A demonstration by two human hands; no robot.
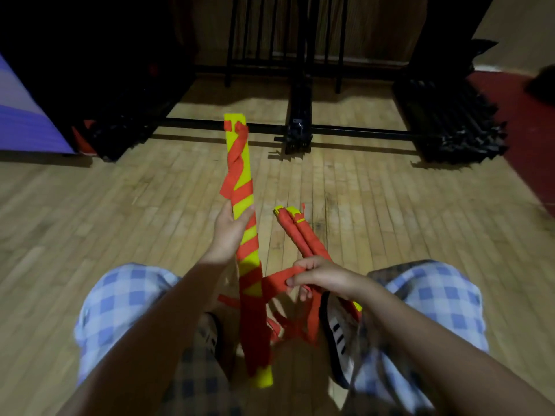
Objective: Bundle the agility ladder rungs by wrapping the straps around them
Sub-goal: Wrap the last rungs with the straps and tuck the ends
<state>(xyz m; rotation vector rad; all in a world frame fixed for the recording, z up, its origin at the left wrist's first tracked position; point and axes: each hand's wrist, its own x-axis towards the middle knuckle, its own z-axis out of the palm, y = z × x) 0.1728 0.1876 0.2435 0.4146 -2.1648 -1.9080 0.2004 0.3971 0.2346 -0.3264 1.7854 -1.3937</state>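
Observation:
A yellow stack of ladder rungs, spiral-wrapped in orange strap, stands nearly upright in front of me. My left hand grips it around the middle. My right hand pinches a loose length of orange strap that runs across to the stack's lower part. Two more rung bundles, fully covered in orange strap, lie on the floor just beyond my right hand. More loose strap hangs tangled between my knees.
I sit on a wooden floor with legs in checked trousers and a white striped shoe under my right hand. Black metal racks and frame bars stand ahead. A purple panel is at far left.

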